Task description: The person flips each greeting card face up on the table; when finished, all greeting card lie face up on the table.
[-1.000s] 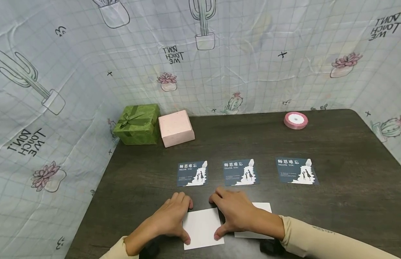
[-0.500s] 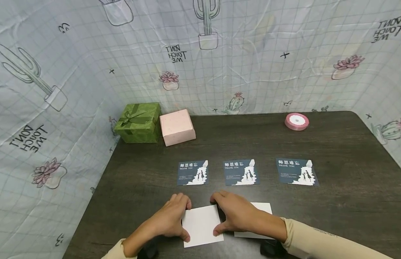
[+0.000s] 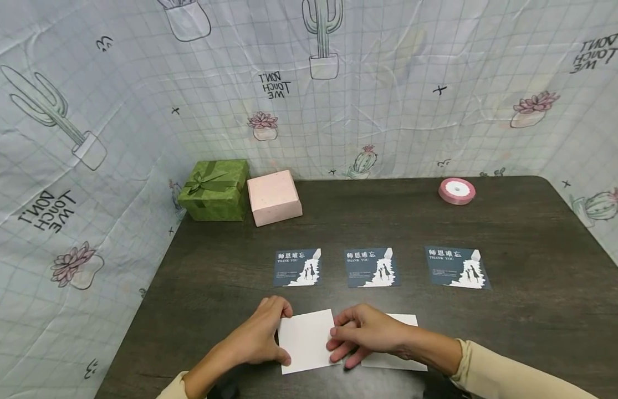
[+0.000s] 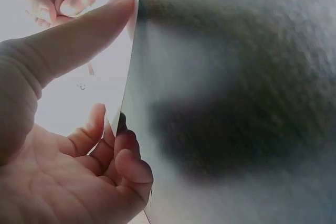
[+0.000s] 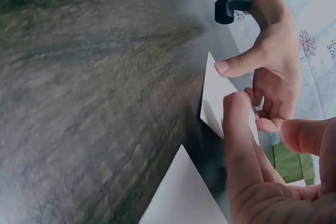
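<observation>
A white square card (image 3: 306, 342) is at the front of the dark table. My left hand (image 3: 259, 338) grips its left edge, with the thumb (image 4: 100, 24) along one face and the other fingers bent at the far corner. My right hand (image 3: 371, 332) is at the card's right edge, its fingertips over that side. In the right wrist view a gap shows between its thumb (image 5: 307, 136) and index finger (image 5: 239, 124). A second white card (image 3: 396, 363) lies partly hidden under the right hand and wrist.
Three dark blue "THANK YOU" cards, left (image 3: 291, 271), middle (image 3: 361, 271) and right (image 3: 445, 271), lie in a row beyond the hands. Behind stand a green bowed gift box (image 3: 214, 191), a pink box (image 3: 275, 197) and a pink ribbon roll (image 3: 456, 191). A patterned cloth (image 3: 388, 122) hangs behind the table.
My right hand has let go of the card's far and near edges and turned, bringing its fingertips to the right side. The left hand keeps its grip; the card has shifted slightly away from me.
</observation>
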A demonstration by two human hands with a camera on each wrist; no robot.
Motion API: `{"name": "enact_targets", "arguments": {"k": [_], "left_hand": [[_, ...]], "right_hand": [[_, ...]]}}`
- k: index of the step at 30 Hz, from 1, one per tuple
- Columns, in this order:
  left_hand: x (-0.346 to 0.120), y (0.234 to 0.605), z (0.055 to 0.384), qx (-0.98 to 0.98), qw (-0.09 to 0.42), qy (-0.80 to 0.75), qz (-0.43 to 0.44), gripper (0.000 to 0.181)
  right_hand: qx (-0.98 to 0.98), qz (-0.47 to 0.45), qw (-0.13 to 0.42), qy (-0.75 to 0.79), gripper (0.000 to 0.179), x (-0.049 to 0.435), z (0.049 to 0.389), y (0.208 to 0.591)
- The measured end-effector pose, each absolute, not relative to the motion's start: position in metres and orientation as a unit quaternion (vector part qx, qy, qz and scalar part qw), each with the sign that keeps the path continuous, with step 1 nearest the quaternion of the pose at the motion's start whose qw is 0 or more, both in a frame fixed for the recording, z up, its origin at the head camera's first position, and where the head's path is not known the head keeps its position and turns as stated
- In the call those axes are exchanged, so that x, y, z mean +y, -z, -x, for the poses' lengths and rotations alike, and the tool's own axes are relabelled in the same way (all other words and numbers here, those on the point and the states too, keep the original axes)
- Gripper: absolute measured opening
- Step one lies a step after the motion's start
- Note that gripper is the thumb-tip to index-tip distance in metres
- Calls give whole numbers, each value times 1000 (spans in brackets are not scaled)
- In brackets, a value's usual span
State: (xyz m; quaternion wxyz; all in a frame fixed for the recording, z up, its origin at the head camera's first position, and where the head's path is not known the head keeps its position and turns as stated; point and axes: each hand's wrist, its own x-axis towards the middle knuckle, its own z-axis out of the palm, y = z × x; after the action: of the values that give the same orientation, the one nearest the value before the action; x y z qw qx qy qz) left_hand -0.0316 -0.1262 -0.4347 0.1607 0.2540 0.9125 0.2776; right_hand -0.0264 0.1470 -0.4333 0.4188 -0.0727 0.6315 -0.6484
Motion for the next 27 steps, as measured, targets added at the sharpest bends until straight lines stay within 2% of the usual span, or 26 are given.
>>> {"name": "enact_targets", "arguments": {"k": [6,9,11,16,18,20,24,27], "left_hand": [[-132,433,38,908,166,-294,-247,73],[-144,428,46,901,180,-333,-212,68],[-153,424,52,875,227,-393,-171,61],[-170,430,57,708,407,-573,-67,46],[-171,435,57,645,450,-616,-51,44],[-170,439,56,605,462,-647,-43,41],[-169,439,58,576,448,-683,-22,32],[-169,432,59,580,426,-694,-12,32]], "right_hand": [[623,66,426,652,25,148,26,435],[629,65,424,648,25,148,27,435],[632,66,421,648,25,149,27,435],[642,66,408,646,25,151,31,434],[645,69,402,646,26,151,32,434],[647,71,397,647,24,151,34,434],[646,77,385,655,23,150,36,434],[643,83,368,666,32,151,38,431]]}}
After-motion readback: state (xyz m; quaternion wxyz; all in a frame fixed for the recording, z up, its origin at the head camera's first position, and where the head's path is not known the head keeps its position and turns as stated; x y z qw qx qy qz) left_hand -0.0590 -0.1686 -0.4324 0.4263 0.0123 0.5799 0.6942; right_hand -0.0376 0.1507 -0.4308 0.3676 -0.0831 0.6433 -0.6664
